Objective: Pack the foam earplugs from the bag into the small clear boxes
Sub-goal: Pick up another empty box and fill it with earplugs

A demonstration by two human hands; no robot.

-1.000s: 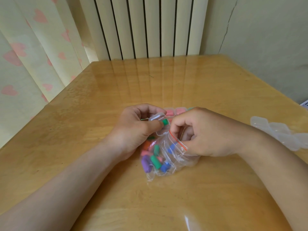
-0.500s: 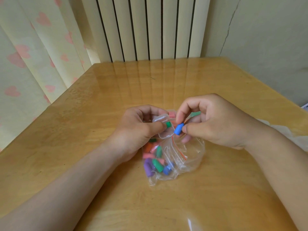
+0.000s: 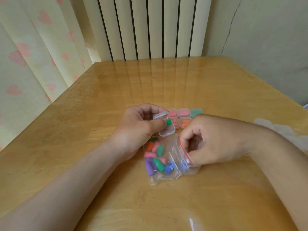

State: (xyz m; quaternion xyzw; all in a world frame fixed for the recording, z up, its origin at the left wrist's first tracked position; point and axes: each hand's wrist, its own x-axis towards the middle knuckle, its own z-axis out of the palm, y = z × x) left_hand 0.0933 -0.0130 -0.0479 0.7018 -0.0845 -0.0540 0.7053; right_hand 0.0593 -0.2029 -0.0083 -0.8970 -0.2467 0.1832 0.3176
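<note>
Clear small box, lid up, gripped in left hand, fingers clamped round it; one green earplug inside. Right hand at mouth of bag: fingers curled in past red zip strip, thumb on rim. Clamped on an earplug or not, can't tell. Bag flat on counter btwn both hands, w/ loose earplugs inside: purple, green, blue, pink, orange. Behind hands: filled boxes in rows, touching. Far right: more clear plastic, blurred.

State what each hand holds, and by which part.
Left hand grips the small clear plastic box by its left side. Right hand reaches into the clear zip bag; any hold there is hidden.
</note>
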